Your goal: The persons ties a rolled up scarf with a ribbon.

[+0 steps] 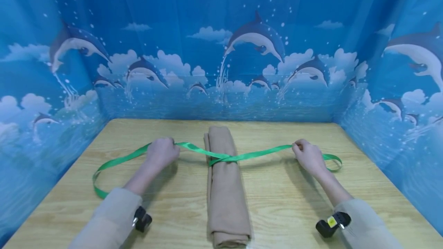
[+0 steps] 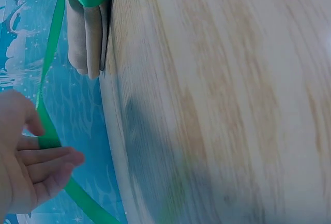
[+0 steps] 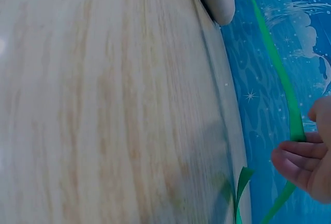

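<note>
In the head view, your left hand (image 1: 162,153) and right hand (image 1: 308,157) each pinch the long, shiny green ribbon (image 1: 256,155), drawn out to both sides and crossing over the folded brown cloth bundle (image 1: 228,199) on the pale wood-grain table (image 1: 173,214). Over at your left wrist, thumb and fingers grip the ribbon, which runs up to the banded bundle; at your right wrist, you're pinching it too, a loose end showing by the table's edge.
</note>
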Tool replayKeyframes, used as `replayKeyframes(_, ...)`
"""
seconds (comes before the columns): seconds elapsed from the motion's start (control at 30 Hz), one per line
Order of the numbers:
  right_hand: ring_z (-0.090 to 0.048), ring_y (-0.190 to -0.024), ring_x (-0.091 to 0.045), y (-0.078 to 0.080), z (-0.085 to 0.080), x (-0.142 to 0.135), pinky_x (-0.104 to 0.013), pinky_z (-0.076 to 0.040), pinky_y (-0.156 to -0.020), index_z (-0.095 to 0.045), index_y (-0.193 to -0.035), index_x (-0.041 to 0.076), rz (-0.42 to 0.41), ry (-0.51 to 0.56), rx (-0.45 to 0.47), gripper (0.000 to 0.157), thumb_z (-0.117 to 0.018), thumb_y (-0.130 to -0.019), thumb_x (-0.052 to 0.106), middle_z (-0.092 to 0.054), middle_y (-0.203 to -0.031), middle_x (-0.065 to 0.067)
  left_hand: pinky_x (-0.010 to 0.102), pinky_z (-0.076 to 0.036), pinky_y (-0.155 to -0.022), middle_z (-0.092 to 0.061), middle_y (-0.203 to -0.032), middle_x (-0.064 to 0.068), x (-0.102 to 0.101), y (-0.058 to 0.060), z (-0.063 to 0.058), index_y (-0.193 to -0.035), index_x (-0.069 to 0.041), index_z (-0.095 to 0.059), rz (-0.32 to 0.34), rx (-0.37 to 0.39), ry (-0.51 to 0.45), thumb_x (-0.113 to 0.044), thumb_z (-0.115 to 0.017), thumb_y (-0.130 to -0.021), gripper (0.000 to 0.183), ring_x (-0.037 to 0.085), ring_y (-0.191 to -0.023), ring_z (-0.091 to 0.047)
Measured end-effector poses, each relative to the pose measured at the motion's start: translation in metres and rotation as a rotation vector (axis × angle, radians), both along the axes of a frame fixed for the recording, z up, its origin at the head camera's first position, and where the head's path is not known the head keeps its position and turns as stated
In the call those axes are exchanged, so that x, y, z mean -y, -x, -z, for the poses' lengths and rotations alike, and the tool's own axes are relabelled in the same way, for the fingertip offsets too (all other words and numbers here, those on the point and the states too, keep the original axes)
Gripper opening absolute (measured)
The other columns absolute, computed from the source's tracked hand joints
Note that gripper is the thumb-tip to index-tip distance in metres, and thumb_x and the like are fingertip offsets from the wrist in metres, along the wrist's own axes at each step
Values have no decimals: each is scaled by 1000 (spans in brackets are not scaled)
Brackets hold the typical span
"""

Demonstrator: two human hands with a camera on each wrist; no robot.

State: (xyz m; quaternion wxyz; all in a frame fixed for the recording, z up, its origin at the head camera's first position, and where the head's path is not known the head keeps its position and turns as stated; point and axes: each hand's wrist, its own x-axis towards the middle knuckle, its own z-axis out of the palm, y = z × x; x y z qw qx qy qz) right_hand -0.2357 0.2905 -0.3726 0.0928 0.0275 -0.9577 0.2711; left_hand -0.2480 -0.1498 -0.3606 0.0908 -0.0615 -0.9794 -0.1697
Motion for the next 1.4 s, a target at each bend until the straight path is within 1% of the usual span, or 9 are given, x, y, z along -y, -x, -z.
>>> replayKeyframes(0.07, -63, -86, -33, 0, -1, 1, -46, -50, -72, -51, -122, -9, 7, 27, -12, 55, -34, -99, 39, -60, -109, -27, 22, -22, -36, -41, -49, 3, 0, 0, 0, -85, 1, -65, -18, 6, -87, -18, -43, -85, 30, 10, -40, -26)
replayKeyframes(0.2, -63, -88, -36, 0, -3, 5, -43, -52, -70, -52, -121, -8, 13, 139, -36, 57, -38, -97, 43, -62, -106, -26, 24, -31, -37, -61, -63, 11, -2, 2, 0, -114, 4, -62, -60, -11, -255, -33, -43, -93, 47, 10, -38, -37)
replayKeyframes(0.33, -64, -88, -37, 2, -7, 10, -42, -53, -72, -54, -119, -5, 58, 334, -47, 54, -44, -96, 42, -63, -105, -25, 30, -46, -50, -68, -87, 17, -7, 4, 0, -110, 2, -64, -111, -72, -417, -36, -51, -93, 44, 17, -51, -54)
replayKeyframes(0.47, -66, -85, -31, 6, -10, 15, -36, -54, -73, -56, -117, -4, 114, 470, -74, 50, -49, -94, 40, -64, -104, -23, 33, -49, -62, -67, -96, 16, -15, 5, -3, -109, -3, -66, -176, -98, -591, -35, -56, -91, 38, 23, -73, -61)
replayKeyframes(0.6, -68, -75, -21, 8, -15, 22, -26, -54, -67, -59, -112, -4, 152, 535, -126, 41, -54, -93, 32, -65, -103, -22, 25, -46, -59, -67, -97, 14, -23, 6, -7, -109, -4, -67, -217, -91, -764, -26, -60, -89, 30, 22, -82, -63)
replayKeyframes(0.73, -64, -66, -11, 9, -18, 29, -23, -53, -63, -61, -107, -4, 156, 542, -181, 29, -56, -93, 21, -65, -96, -19, 17, -42, -53, -68, -93, 17, -29, 7, -9, -106, -1, -67, -191, -105, -889, -10, -63, -85, 23, 22, -80, -65)
replayKeyframes(0.93, -58, -74, -9, 9, -21, 38, -21, -52, -67, -57, -112, -7, 96, 521, -150, 27, -50, -95, 13, -59, -100, -19, 15, -45, -59, -66, -97, 21, -32, 9, -10, -111, 3, -63, -128, -44, -907, -4, -60, -86, 27, 27, -85, -65)
replayKeyframes(1.17, -52, -97, -25, 12, -29, 44, -29, -44, -79, -55, -119, -5, 41, 431, -84, 29, -44, -97, 11, -57, -111, -21, 25, -48, -70, -62, -111, 22, -31, 8, -12, -123, 4, -55, -6, 28, -788, 4, -52, -85, 38, 30, -95, -61)
replayKeyframes(1.4, -54, -94, -27, 14, -37, 56, -35, -45, -77, -58, -115, -4, -77, 354, 5, 26, -49, -94, 8, -58, -105, -19, 27, -49, -67, -59, -94, 16, -37, 7, -17, -130, 3, -49, 40, 69, -680, 5, -56, -84, 46, 25, -84, -57)
